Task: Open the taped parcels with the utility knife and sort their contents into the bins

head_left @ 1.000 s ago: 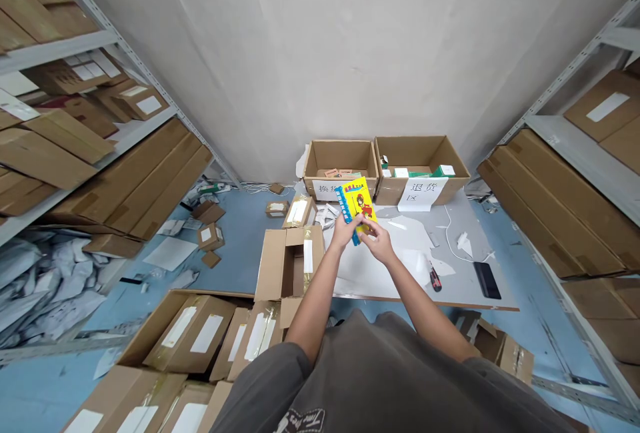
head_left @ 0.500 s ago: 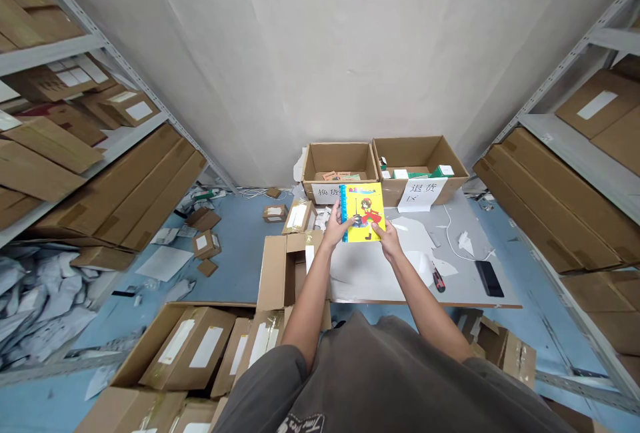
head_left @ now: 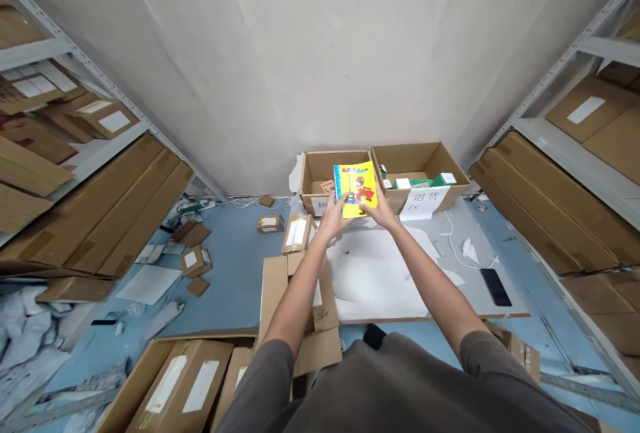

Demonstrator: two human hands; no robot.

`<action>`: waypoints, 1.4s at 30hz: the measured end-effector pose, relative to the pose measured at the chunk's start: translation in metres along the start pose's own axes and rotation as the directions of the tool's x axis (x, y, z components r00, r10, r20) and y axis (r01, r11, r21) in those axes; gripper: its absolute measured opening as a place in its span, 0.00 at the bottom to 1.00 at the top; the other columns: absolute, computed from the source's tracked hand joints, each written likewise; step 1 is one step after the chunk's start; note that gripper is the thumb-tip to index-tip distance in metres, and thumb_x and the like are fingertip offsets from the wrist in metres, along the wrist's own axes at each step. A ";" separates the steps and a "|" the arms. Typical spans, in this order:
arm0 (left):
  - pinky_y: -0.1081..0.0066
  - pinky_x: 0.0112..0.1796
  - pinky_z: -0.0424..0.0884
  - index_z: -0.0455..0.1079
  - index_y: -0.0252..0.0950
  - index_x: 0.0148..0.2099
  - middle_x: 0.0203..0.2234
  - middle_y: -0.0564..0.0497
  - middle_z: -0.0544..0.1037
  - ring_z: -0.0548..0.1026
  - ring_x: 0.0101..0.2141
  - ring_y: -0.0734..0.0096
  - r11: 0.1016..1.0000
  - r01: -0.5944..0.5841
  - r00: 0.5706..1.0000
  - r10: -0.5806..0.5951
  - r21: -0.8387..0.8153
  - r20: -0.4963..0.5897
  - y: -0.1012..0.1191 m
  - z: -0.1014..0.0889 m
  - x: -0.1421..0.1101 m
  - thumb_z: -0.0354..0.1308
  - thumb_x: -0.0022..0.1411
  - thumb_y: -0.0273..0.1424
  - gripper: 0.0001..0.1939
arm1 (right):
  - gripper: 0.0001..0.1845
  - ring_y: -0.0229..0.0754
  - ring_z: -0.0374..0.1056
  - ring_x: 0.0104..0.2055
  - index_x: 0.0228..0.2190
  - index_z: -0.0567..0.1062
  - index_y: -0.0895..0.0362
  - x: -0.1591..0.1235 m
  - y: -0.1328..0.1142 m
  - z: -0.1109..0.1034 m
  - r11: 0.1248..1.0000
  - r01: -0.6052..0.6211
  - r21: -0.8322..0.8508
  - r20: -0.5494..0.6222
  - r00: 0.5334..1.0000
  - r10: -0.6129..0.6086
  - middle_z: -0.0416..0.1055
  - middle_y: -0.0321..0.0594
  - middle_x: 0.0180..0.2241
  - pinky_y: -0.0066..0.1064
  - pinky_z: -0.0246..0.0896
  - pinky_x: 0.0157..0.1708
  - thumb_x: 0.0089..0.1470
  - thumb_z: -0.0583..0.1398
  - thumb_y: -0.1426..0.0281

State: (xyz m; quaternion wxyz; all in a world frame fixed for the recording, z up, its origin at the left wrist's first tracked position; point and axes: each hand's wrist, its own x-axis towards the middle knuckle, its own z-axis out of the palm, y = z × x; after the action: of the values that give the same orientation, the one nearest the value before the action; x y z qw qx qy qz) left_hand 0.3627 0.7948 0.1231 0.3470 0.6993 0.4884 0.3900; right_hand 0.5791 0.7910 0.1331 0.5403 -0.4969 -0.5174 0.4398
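A yellow picture book (head_left: 356, 183) with a blue spine edge and a figure in red on its cover is held up in front of me. My left hand (head_left: 332, 218) is closed on its lower left side, thumb on the cover. On the lower right, my right hand (head_left: 381, 209) grips the book, its thumb also on the front. The book overlaps the left open carton (head_left: 311, 176), where some small orange items show. Beside that stands the right open carton (head_left: 400, 151), holding green and white boxes. Both cartons have handwritten paper signs in front.
A black phone (head_left: 496, 287) and a white cable lie on the right of the table (head_left: 380, 273). An open carton (head_left: 274, 286) stands at its left edge. Shelves with cartons line both sides. Small boxes (head_left: 197, 259) lie on the blue floor.
Both hands have carried the book forward, toward the left carton, and it now tilts slightly. My view has shifted a little. The red-handled tool on the table is no longer visible.
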 end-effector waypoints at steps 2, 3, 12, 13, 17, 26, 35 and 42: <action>0.51 0.65 0.72 0.68 0.46 0.74 0.73 0.40 0.59 0.67 0.68 0.37 0.989 -0.012 1.000 0.009 0.150 0.020 -0.006 -0.004 0.030 0.79 0.54 0.35 0.48 | 0.68 0.61 0.72 0.63 0.75 0.59 0.49 0.035 -0.006 -0.004 0.975 0.044 -0.220 0.065 0.997 -0.030 0.73 0.47 0.65 0.54 0.71 0.63 0.38 0.80 0.61; 0.52 0.64 0.73 0.65 0.47 0.75 0.73 0.41 0.58 0.68 0.68 0.39 0.974 -0.011 1.000 0.005 0.226 0.029 -0.010 -0.006 0.045 0.78 0.56 0.36 0.48 | 0.70 0.62 0.70 0.64 0.77 0.56 0.50 0.052 -0.007 -0.005 0.941 0.076 -0.330 0.099 0.994 -0.045 0.70 0.49 0.66 0.54 0.69 0.64 0.39 0.80 0.61; 0.54 0.64 0.72 0.61 0.46 0.78 0.74 0.38 0.57 0.70 0.68 0.38 0.886 0.092 0.995 -0.097 0.455 -0.012 -0.059 -0.027 0.151 0.77 0.59 0.43 0.49 | 0.67 0.62 0.74 0.57 0.79 0.50 0.47 0.180 0.008 0.015 0.597 0.270 -0.756 0.382 0.922 0.068 0.64 0.54 0.65 0.44 0.72 0.54 0.49 0.78 0.59; 0.54 0.65 0.71 0.60 0.46 0.78 0.73 0.38 0.58 0.71 0.68 0.40 0.886 0.098 0.994 -0.107 0.453 -0.005 -0.067 -0.031 0.158 0.76 0.59 0.42 0.50 | 0.64 0.62 0.74 0.57 0.78 0.53 0.48 0.189 0.013 0.020 0.569 0.284 -0.772 0.395 0.915 0.079 0.64 0.54 0.65 0.43 0.72 0.53 0.51 0.78 0.58; 0.55 0.68 0.68 0.61 0.41 0.78 0.72 0.36 0.62 0.70 0.68 0.44 0.887 0.129 0.985 -0.166 0.443 0.044 -0.099 -0.044 0.179 0.76 0.60 0.39 0.49 | 0.57 0.62 0.73 0.60 0.76 0.58 0.50 0.217 0.038 0.045 0.522 0.314 -0.793 0.438 0.889 0.131 0.63 0.55 0.67 0.41 0.71 0.55 0.55 0.75 0.53; 0.53 0.72 0.60 0.60 0.41 0.79 0.80 0.37 0.50 0.53 0.77 0.43 0.755 0.334 0.928 -0.367 0.564 -0.059 -0.128 -0.067 0.163 0.76 0.60 0.35 0.49 | 0.62 0.66 0.56 0.76 0.79 0.49 0.49 0.239 0.076 0.056 0.513 0.221 -0.829 0.398 0.879 0.264 0.45 0.61 0.79 0.53 0.57 0.70 0.58 0.71 0.44; 0.45 0.72 0.59 0.60 0.43 0.79 0.80 0.39 0.51 0.50 0.77 0.38 0.747 0.206 0.977 -0.195 0.633 -0.088 -0.087 -0.072 0.134 0.71 0.64 0.44 0.46 | 0.50 0.63 0.48 0.79 0.79 0.52 0.49 0.202 0.030 0.024 0.396 0.349 -0.850 0.401 0.914 0.056 0.46 0.55 0.79 0.55 0.55 0.71 0.65 0.66 0.53; 0.45 0.73 0.57 0.58 0.43 0.79 0.81 0.41 0.49 0.48 0.78 0.39 0.757 0.084 0.996 -0.088 0.649 -0.025 -0.029 -0.058 0.096 0.68 0.67 0.43 0.44 | 0.48 0.66 0.49 0.78 0.78 0.55 0.53 0.126 -0.002 -0.013 0.331 0.328 -0.885 0.331 0.942 -0.048 0.47 0.58 0.79 0.57 0.55 0.72 0.66 0.64 0.51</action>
State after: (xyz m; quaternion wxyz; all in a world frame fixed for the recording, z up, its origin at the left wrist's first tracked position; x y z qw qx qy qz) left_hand 0.3210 0.9006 0.1444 0.1029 0.7543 0.6234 0.1784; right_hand 0.6019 0.9140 0.1507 0.1415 -0.5920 -0.7911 0.0602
